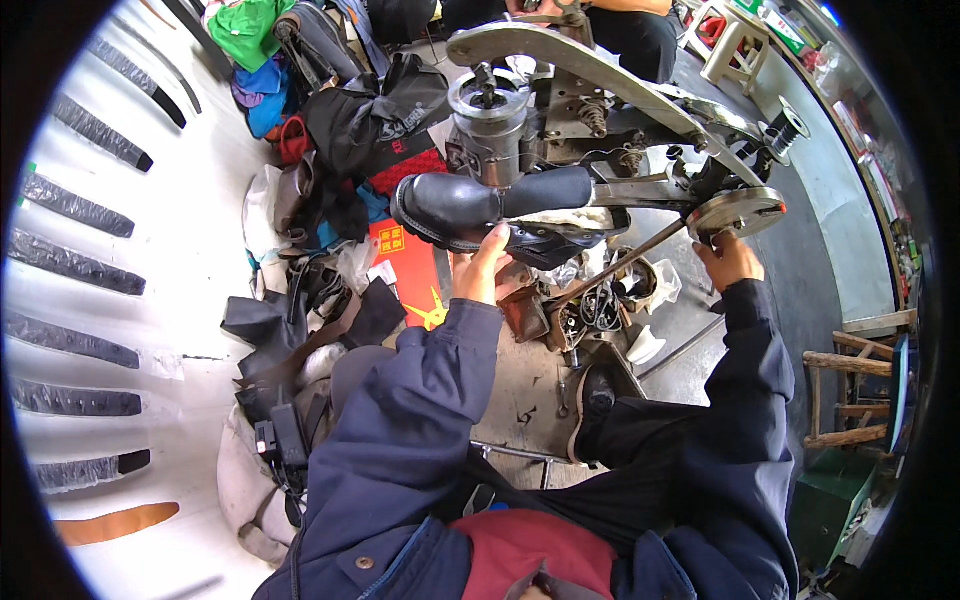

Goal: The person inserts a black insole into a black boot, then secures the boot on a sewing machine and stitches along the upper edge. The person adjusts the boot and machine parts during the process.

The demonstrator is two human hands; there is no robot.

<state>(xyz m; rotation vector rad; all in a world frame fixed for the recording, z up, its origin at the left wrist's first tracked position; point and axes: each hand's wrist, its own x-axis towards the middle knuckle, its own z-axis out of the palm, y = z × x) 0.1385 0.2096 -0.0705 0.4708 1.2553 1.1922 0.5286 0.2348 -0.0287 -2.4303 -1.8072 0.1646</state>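
A black leather shoe [440,205] with a thick sole sits at the narrow arm of a metal shoe-patching sewing machine [645,192], its toe pointing left. The machine's round head [490,125] comes down onto the shoe's upper. My left hand [482,268] grips the shoe from the near side, thumb up against the leather; its other fingers are partly hidden beneath. To the right, my right hand [731,263] has its fingers curled at the lower rim of the machine's hand wheel [738,210]. A long curved lever [600,62] runs above the arm.
A thread spool [787,130] stands on the machine's right. Below are a bin of tools and cables [600,312] and a red box [415,270]. Bags and clothes [375,110] pile up at left. A wooden stool [848,400] stands right; another person's hand [540,8] shows at the top.
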